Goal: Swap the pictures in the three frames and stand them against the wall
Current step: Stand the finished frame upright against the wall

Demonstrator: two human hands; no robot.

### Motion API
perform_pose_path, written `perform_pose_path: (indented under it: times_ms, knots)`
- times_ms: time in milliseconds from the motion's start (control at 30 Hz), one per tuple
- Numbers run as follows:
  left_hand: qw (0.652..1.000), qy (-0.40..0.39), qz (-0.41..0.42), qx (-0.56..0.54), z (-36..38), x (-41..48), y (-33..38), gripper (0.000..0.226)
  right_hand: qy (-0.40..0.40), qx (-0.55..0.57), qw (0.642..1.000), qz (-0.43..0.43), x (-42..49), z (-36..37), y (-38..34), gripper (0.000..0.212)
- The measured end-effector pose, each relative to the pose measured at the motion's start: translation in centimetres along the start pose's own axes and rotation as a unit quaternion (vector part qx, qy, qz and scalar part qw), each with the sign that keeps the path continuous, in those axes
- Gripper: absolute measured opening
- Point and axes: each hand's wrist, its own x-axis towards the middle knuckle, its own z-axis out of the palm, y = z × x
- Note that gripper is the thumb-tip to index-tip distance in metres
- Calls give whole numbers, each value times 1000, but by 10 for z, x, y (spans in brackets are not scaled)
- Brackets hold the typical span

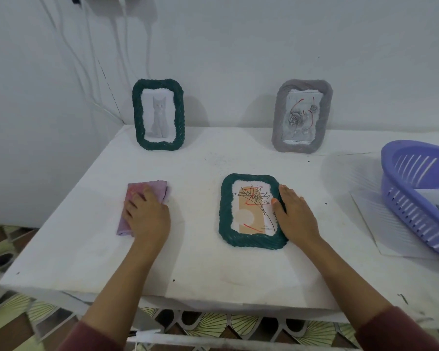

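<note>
Resting flat on lilac cloth (142, 198): left hand (148, 216), fingers loosely spread | right hand (295, 216) lying open, touching flat green frame (226, 214) mid-table (200, 262), thumb on its edge

Purple basket (416, 193) cut off by the right edge; paper inside it only partly visible. Left hand (147, 214) covers part of the lilac cloth (155, 190). Small print on the flower picture (254, 211) illegible.

Green frame with cat picture (158, 114) stood upright against wall, back left. Grey frame with rose picture (302, 116) leaned against wall, back right. Green frame with flower drawing (251, 211) laid flat, face up, table centre.
</note>
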Motion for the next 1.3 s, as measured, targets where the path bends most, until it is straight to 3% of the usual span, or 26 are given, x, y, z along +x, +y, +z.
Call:
perform_pose_path:
  times_ms: [100,167,233,300,367,467,533,567,633,700,733,767,800,867,933,1000,1100,1300]
  knots:
    - [999,-22,-13,41,2,3,2,45,-5,36,999,9,0,-4,-2,55]
    - [1000,-19,-15,8,-4,8,-3,41,-11,85,996,26,-3,-10,-7,57]
    - [986,-8,13,-165,-22,7,-5,37,9,144,989,40,-8,-19,-14,61]
    - [945,-38,28,-325,-44,0,8,39,40,202,978,38,-17,-30,-29,67]
    - [906,-58,20,-419,-63,-13,36,45,9,306,951,51,-26,-39,-54,73]
    - [880,-95,153,-440,-73,-55,85,57,-131,499,852,90,-34,-38,-90,75]
    - [880,-172,216,-386,-57,-80,111,50,-167,611,765,118,-37,-36,-102,46]
    - [876,-222,219,-367,-50,-88,120,47,-153,646,735,135,-37,-38,-105,32]
    - [835,-307,185,-418,-54,-90,128,47,-111,706,675,181,-34,-42,-102,21]
    - [802,-330,172,-467,-59,-78,126,41,-55,762,607,218,-30,-51,-92,23]
    - [813,-309,183,-459,-59,-69,122,41,-18,772,593,226,-25,-57,-86,26]
    - [840,-273,186,-431,-53,-58,117,41,18,768,599,225,-20,-64,-80,26]
    - [878,-226,196,-375,-43,-47,111,42,54,747,629,210,-14,-71,-72,25]
    - [930,-178,199,-252,-14,-30,103,47,126,636,746,152,0,-80,-62,28]
    - [944,-181,195,-197,9,-25,100,48,177,434,881,56,13,-75,-55,37]
    - [954,-161,202,-155,22,-24,100,46,169,220,960,-36,27,-57,-47,43]
    - [964,-126,214,-98,29,-27,100,45,63,-1,993,-97,43,-19,-33,45]
    - [965,-126,218,-72,33,-25,100,46,-13,-87,975,-206,35,-1,-27,43]
